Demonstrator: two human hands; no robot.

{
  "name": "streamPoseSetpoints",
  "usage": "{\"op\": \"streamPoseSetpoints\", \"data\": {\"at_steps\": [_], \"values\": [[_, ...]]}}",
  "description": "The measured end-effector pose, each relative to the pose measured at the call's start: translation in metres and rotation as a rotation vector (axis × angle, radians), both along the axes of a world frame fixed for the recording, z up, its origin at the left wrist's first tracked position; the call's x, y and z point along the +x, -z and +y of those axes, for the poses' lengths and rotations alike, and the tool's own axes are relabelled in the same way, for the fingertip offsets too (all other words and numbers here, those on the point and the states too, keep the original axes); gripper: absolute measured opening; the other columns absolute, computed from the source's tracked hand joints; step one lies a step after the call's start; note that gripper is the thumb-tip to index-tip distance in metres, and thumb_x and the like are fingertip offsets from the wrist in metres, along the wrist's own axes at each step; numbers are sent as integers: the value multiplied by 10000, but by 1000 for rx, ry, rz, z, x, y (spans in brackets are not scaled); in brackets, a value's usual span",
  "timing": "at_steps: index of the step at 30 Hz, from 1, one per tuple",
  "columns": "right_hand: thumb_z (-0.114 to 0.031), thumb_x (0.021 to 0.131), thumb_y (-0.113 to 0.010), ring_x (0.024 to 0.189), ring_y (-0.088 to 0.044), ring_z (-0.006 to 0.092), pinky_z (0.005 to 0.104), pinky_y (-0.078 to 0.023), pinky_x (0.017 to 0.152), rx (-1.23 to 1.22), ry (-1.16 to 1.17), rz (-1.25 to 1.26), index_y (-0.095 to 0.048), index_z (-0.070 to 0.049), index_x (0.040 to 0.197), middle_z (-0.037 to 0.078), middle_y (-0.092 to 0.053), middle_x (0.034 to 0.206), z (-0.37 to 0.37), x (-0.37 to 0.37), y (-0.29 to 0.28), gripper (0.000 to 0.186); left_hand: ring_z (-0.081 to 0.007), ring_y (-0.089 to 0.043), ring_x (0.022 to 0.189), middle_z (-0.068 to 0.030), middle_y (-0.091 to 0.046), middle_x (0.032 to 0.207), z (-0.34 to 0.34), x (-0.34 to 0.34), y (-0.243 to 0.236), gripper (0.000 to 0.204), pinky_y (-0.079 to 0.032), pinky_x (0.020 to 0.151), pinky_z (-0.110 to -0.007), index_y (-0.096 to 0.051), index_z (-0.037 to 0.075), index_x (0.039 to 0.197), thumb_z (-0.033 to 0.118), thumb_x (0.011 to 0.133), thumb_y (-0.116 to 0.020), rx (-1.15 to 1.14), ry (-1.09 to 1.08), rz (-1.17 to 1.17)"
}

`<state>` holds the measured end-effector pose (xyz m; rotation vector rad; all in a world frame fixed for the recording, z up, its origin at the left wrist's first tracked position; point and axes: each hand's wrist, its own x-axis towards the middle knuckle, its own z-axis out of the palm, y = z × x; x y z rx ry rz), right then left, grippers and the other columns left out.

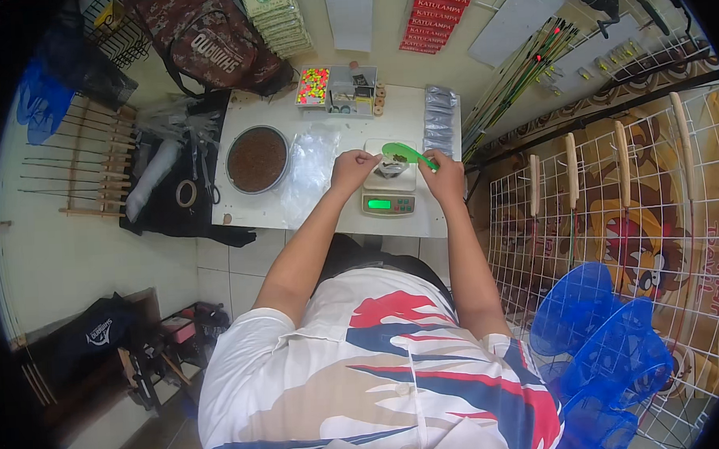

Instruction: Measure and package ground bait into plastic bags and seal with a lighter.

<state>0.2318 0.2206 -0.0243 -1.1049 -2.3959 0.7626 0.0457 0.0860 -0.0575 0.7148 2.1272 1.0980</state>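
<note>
A white rectangular tabletop (294, 216) is filling the middle of the scene, standing against a cream wall. At its far left a round metal bowl of dark brown granules (257, 158) is sitting, and just to its right a crumpled clear plastic sheet (311, 166) is lying flat. Along the far edge a clear compartment box of bright coloured beads and small parts (336, 87) is resting, and to its right a row of silvery foil packets (440, 119) is running down the table's right side.

Near the person, a small white digital scale with a lit green display (389, 202) is sitting on the table's near right part. On its platform a small clear plastic bag holding dark granules (391, 170) is standing open.

The left hand (352, 170) is resting at the left of the bag, its fingers closed in a pinch on the bag's rim. The right hand (445, 175) is gripping the handle of a green plastic scoop (400, 152), fingers curled around it; the scoop's bowl is hovering just above the bag's mouth with a few dark granules in it.

To the right, a white wire grid panel (620, 235) is hanging wooden-handled rods, and blue mesh nets (601, 342) are lying nearest.
</note>
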Motion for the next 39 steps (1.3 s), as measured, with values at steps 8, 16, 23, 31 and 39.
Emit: {"op": "streamPoseSetpoints", "data": {"at_steps": [8,16,23,31,39], "values": [[-270,793,-693,729,-658,272,385,-416,757,47,-9,15,-698,-130,934,96,-689,756,0,0,0,199,-166,-654,741,-80,-711,790,0,0,5,360,-502,698,-293,-742,35,873,390,815,-741,16,6,23],[-317,803,-698,798,-651,280,363,-442,786,54,-20,-8,-709,-156,957,97,-698,827,0,2,2,223,-167,-653,726,-81,-707,788,-4,-1,11,361,-505,688,-296,-736,23,905,377,834,-721,6,-5,38],[-290,802,-692,819,-649,269,359,-427,798,110,-23,2,-738,-123,927,91,-708,861,-5,-1,-5,214,-196,-663,724,-91,-707,787,-4,-1,14,347,-512,686,-309,-737,37,901,377,835,-712,13,-17,28],[-256,806,-680,836,-638,243,367,-395,795,187,-60,1,-737,-113,913,75,-708,876,-4,0,-2,187,-235,-682,742,-107,-711,797,-5,0,14,338,-521,700,-327,-742,54,871,387,820,-719,33,-30,16],[-235,789,-701,821,-627,234,369,-385,810,276,-85,94,-730,-123,893,66,-698,849,-2,2,2,155,-165,-649,711,-83,-703,775,-4,-2,16,355,-502,675,-293,-735,20,902,369,841,-713,43,-5,54]]}}
